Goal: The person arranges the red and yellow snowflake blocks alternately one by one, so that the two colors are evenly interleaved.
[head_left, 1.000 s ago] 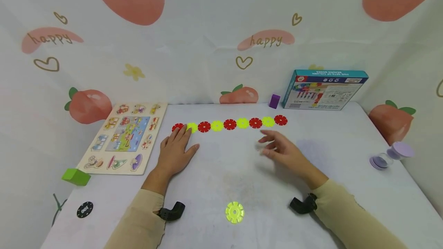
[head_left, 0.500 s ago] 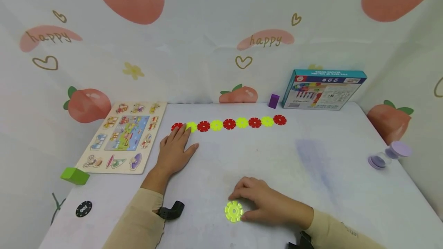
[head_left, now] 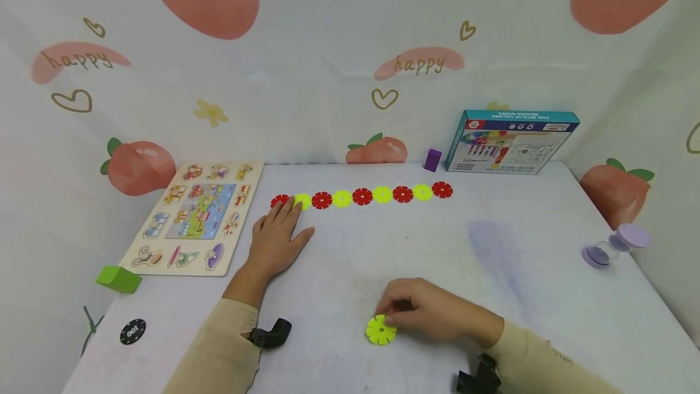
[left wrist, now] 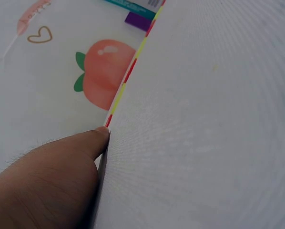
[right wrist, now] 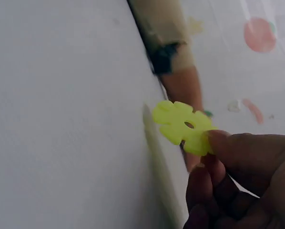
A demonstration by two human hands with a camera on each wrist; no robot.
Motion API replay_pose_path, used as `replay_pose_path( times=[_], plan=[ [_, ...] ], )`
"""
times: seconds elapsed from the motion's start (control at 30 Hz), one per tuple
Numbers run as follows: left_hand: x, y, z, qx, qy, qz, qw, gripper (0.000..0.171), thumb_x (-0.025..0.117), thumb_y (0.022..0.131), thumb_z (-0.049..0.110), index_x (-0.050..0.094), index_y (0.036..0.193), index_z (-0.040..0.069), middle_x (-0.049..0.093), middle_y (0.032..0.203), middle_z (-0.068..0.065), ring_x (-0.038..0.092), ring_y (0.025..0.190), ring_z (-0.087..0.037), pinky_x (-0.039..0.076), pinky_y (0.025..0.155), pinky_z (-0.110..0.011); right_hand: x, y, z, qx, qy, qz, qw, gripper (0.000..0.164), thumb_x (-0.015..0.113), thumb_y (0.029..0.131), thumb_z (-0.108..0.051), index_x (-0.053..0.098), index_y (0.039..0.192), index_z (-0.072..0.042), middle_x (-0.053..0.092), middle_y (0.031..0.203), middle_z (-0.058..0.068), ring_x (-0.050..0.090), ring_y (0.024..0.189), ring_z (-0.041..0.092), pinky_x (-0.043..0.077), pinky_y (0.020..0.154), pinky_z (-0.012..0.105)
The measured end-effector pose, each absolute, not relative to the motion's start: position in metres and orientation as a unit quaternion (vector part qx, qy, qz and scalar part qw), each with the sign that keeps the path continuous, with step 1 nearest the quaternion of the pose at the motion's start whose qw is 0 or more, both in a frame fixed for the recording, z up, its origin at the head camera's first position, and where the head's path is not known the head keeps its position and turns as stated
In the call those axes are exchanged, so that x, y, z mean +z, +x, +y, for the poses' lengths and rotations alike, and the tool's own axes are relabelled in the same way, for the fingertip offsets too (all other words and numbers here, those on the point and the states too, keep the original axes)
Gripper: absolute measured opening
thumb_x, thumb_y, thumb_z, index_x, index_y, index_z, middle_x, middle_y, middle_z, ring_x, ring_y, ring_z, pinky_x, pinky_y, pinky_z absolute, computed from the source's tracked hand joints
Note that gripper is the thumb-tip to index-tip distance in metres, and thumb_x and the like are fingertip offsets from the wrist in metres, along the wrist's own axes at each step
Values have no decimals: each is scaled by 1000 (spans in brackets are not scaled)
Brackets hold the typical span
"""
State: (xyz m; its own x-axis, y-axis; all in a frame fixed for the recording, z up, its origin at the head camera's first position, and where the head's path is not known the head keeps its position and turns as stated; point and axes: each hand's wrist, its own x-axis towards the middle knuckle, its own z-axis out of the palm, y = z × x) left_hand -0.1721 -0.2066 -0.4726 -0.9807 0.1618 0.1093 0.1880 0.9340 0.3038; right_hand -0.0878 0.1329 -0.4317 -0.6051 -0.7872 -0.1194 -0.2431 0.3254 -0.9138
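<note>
My right hand (head_left: 434, 312) pinches a yellow notched plastic disc (head_left: 380, 330) by its edge, between thumb and fingers. In the right wrist view the yellow disc (right wrist: 173, 121) is tilted and lifted off the table. My left hand (head_left: 276, 239) lies flat with fingers spread, its fingertips on the left end of a row of alternating red and yellow discs. They partly cover the leftmost red disc (head_left: 279, 199) and the yellow disc (head_left: 303, 199) beside it. At the row's right end lies another red disc (head_left: 442, 190).
A wooden picture puzzle board (head_left: 199, 217) lies at the left, with a green block (head_left: 119, 279) and a black chip (head_left: 133, 331) nearer. A purple block (head_left: 432, 160) and a box (head_left: 511, 143) stand at the back right. An hourglass (head_left: 615, 245) lies at the right.
My right hand has come down from near the row to the front of the table and picked up the yellow disc there. The left hand has stayed in place.
</note>
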Motion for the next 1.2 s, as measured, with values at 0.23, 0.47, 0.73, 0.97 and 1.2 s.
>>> replay_pose_path(
  times=[0.23,0.47,0.73,0.97,1.2],
  plan=[
    [-472,-172,-206,-160,-86,-983,34,73,50,92,55,31,151,17,18,158,-4,9,143,-29,9,107,-59,-422,-141,173,-560,-200,781,194,20,68,91,-25,64,106,-13,64,99,8,58,90,30,52,79,41],
    [-473,-172,-205,-159,-86,-983,39,72,50,92,55,32,151,17,19,157,-4,10,143,-29,10,107,-59,-428,-204,230,-582,-4,813,16,39,59,95,-34,51,123,-8,57,106,15,56,93,30,50,80,35],
    [-472,-171,-203,-156,-89,-983,45,73,50,92,55,32,151,17,20,157,-6,11,143,-30,11,106,-60,-453,-227,266,-478,96,872,-48,32,50,100,-30,58,123,-9,55,116,9,53,100,24,49,81,29],
    [-470,-171,-204,-153,-89,-983,46,73,51,92,55,32,151,17,20,157,-6,11,143,-30,12,106,-60,-451,-224,259,-281,-16,959,-35,50,56,96,-30,51,134,2,42,139,23,38,125,43,31,99,61],
    [-470,-171,-204,-154,-89,-983,45,73,50,92,56,32,151,17,20,157,-6,11,143,-29,12,106,-60,-450,-218,248,-159,-58,983,66,83,46,94,-56,23,150,1,15,155,22,11,137,48,14,96,74]
  ],
)
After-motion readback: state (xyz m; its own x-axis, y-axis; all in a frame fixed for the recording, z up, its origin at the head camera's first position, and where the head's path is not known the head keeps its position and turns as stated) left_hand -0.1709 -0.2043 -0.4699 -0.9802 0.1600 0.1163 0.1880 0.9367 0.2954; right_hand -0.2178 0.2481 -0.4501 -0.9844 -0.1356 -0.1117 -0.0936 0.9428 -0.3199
